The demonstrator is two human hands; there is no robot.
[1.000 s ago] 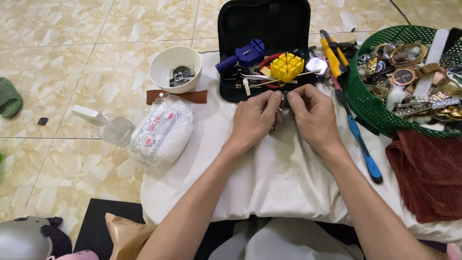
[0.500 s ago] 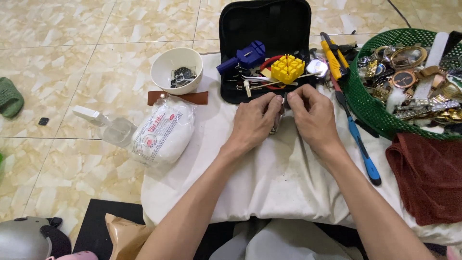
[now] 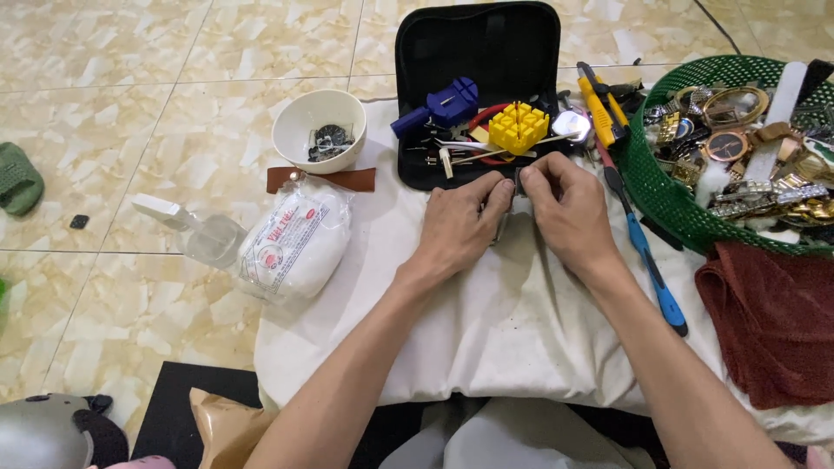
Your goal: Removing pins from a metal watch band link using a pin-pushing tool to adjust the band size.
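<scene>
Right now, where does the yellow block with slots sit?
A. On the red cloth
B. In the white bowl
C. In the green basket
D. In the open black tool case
D: the yellow slotted block lies among tools inside the open black case, just beyond both hands, not in the white bowl or green basket.

You are at an improvised watch-repair spot on a home's tiled floor point(image 3: 130, 104): open tool case point(image 3: 478, 52), green basket point(image 3: 660, 195) of watches (cloth point(image 3: 486, 321) as bench).
</scene>
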